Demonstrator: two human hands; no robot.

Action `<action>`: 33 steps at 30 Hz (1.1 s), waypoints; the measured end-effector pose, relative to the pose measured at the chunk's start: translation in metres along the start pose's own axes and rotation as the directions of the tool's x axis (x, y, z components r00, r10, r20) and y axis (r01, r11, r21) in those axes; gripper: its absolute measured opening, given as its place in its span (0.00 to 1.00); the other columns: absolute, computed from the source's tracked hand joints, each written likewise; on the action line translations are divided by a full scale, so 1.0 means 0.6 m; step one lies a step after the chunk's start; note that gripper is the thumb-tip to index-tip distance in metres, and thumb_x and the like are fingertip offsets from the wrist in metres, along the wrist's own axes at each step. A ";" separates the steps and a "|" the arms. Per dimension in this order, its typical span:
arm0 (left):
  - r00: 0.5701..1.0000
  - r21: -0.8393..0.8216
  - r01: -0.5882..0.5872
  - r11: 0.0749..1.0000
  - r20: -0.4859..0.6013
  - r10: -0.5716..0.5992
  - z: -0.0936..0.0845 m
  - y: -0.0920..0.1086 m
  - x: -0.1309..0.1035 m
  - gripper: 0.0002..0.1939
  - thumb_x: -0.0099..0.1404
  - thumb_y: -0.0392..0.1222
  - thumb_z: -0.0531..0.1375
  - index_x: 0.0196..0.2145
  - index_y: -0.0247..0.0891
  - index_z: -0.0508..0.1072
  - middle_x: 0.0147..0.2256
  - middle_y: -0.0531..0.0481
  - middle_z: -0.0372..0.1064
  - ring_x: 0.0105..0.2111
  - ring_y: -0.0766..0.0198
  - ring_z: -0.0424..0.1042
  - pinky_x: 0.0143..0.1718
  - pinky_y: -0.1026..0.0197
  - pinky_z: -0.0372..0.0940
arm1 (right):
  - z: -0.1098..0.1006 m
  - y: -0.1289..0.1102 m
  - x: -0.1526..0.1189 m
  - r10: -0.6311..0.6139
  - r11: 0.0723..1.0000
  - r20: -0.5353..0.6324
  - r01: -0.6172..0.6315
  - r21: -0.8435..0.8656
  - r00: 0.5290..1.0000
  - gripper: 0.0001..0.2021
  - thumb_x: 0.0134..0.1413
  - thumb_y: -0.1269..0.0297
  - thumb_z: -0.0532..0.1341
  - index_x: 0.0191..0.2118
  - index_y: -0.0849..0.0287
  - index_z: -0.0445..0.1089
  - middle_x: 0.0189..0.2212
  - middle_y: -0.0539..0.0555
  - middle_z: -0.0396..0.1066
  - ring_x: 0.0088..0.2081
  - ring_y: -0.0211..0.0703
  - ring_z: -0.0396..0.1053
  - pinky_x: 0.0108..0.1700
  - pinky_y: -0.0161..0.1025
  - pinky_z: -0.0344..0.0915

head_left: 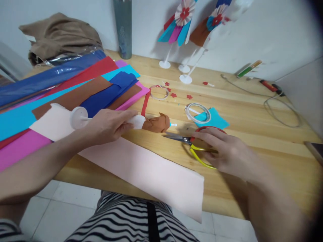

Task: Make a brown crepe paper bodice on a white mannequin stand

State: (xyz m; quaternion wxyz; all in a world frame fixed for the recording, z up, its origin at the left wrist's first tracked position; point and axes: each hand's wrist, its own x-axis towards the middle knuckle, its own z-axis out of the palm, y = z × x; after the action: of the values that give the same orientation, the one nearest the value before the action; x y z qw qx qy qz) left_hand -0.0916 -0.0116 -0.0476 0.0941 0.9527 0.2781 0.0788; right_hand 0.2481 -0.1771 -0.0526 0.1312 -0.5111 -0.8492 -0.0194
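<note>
My left hand (108, 124) grips the white stick (137, 121) with brown paper (156, 123) wrapped on its end, just above the pink sheet (151, 174). My right hand (227, 153) is closed on the scissors (191, 144), flat on the surface (252, 127) beside the paper

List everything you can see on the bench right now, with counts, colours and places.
paper doll: 1, brown wrap on white stand, bench centre
scissors: 1, yellow and red handles, right of doll
pink sheet: 1, pale pink, front edge
coloured sheets: several, blue, red, cyan, brown, magenta, left
tape rings: 2, whitish, centre
cyan scrap: 1, under the nearer ring
finished dolls: 2, multicoloured, against wall
cable: 1, grey, right
left hand: holds the doll
right hand: on the scissors
</note>
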 end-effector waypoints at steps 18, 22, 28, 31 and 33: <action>0.999 -0.029 -0.020 0.999 0.036 0.021 -0.002 0.004 -0.008 0.19 0.73 0.47 0.50 0.56 0.39 0.71 0.35 0.49 0.78 0.30 0.61 0.75 0.30 0.63 0.57 | -0.021 0.007 -0.001 -0.078 0.997 -0.290 0.075 -0.024 0.954 0.39 0.59 0.79 0.66 0.71 0.42 0.57 0.42 0.57 0.79 0.37 0.48 0.80 0.36 0.44 0.78; 0.999 -0.051 -0.027 0.998 0.037 0.028 -0.002 0.005 -0.007 0.19 0.74 0.47 0.50 0.56 0.39 0.71 0.33 0.50 0.77 0.29 0.63 0.73 0.30 0.64 0.56 | -0.021 0.006 -0.001 -0.080 0.997 -0.316 0.071 -0.041 0.945 0.37 0.59 0.77 0.66 0.70 0.41 0.60 0.40 0.56 0.79 0.36 0.47 0.80 0.35 0.43 0.77; 0.995 -0.100 -0.022 0.995 0.092 0.031 -0.006 0.011 -0.003 0.19 0.73 0.45 0.49 0.54 0.39 0.72 0.31 0.51 0.75 0.28 0.63 0.72 0.30 0.64 0.57 | -0.018 0.007 -0.002 -0.092 0.995 -0.298 0.096 0.000 0.950 0.40 0.56 0.81 0.67 0.70 0.44 0.60 0.43 0.57 0.80 0.39 0.47 0.80 0.37 0.42 0.77; 0.991 -0.106 -0.003 0.994 0.133 0.018 -0.005 0.013 -0.003 0.19 0.73 0.46 0.49 0.55 0.40 0.72 0.32 0.50 0.75 0.29 0.62 0.72 0.31 0.63 0.58 | -0.015 0.007 -0.002 -0.086 0.996 -0.281 0.093 0.013 0.956 0.40 0.56 0.80 0.67 0.70 0.44 0.60 0.43 0.57 0.80 0.39 0.47 0.80 0.37 0.42 0.77; 0.986 -0.100 0.020 0.995 0.168 -0.003 -0.005 0.015 -0.003 0.19 0.73 0.45 0.50 0.56 0.41 0.71 0.34 0.50 0.76 0.31 0.61 0.73 0.31 0.63 0.58 | -0.013 0.006 -0.002 -0.083 0.995 -0.285 0.094 0.025 0.955 0.39 0.56 0.80 0.68 0.69 0.44 0.61 0.43 0.57 0.80 0.39 0.47 0.80 0.37 0.41 0.77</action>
State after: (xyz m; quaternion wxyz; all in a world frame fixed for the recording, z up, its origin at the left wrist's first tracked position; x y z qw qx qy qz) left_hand -0.0891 -0.0199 -0.0425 0.1657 0.9483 0.2704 0.0119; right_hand 0.2533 -0.1776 -0.0459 0.2605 -0.4617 -0.8439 -0.0820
